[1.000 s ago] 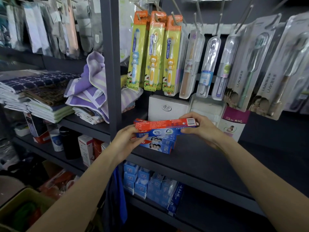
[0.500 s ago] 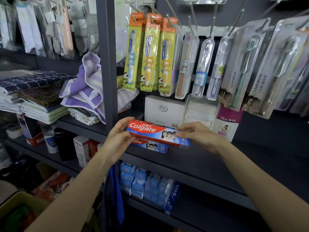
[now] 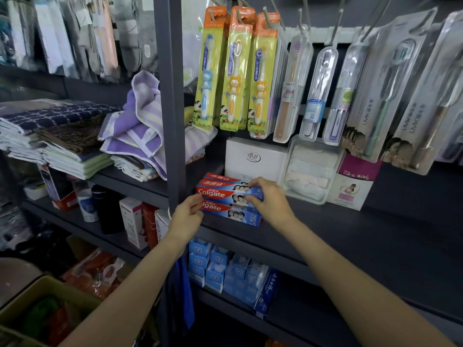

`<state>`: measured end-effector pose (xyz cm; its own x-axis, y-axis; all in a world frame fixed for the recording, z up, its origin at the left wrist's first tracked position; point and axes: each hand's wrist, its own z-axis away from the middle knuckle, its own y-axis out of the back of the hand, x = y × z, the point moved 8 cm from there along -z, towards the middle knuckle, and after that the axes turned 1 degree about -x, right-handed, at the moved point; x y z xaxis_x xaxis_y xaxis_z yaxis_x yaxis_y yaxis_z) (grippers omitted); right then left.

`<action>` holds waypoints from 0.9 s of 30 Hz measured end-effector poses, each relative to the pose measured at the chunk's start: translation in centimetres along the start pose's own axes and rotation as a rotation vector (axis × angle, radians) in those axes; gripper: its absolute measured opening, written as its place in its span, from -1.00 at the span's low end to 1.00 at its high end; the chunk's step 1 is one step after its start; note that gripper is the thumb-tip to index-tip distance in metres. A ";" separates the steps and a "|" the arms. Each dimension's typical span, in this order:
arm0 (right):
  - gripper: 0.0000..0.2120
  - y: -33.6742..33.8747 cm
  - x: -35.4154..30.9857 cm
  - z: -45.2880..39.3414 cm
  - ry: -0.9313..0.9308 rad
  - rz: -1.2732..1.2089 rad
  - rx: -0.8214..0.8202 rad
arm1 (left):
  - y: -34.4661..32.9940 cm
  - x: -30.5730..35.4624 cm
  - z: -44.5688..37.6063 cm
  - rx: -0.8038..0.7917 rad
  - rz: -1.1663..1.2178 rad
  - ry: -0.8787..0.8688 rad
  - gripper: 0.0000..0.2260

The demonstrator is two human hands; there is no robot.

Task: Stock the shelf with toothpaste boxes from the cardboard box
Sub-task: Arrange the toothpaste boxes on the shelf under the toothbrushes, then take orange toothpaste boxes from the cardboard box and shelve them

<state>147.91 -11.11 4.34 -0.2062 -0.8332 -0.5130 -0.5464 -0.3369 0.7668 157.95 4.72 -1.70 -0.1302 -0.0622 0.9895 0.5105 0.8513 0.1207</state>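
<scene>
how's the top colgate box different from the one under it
The top Colgate box is held at both ends, by the left hand and the right hand; the bottom Colgate box lies flat on the shelf. The top one shows its whole logo; the bottom one's is partly hidden. Both are red and blue.

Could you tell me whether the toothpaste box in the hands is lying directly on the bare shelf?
No, the top toothpaste box held by both hands lies on another toothpaste box on the shelf.

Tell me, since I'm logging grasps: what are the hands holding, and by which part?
Both hold the top toothpaste box on the stack: the left hand pinches its left end, the right hand grips its right end from above.
</scene>
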 end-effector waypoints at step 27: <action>-0.79 4.9 14.9 30.4 -0.472 0.166 -0.258 | -28.3 -11.2 22.4 -1.010 -0.397 0.071 -0.77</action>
<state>117.47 -11.86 -11.27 -0.6460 -0.6177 -0.4485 -0.2714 -0.3634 0.8912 125.94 -6.98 -17.95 -0.4073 -0.2963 0.8639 0.9103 -0.0555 0.4102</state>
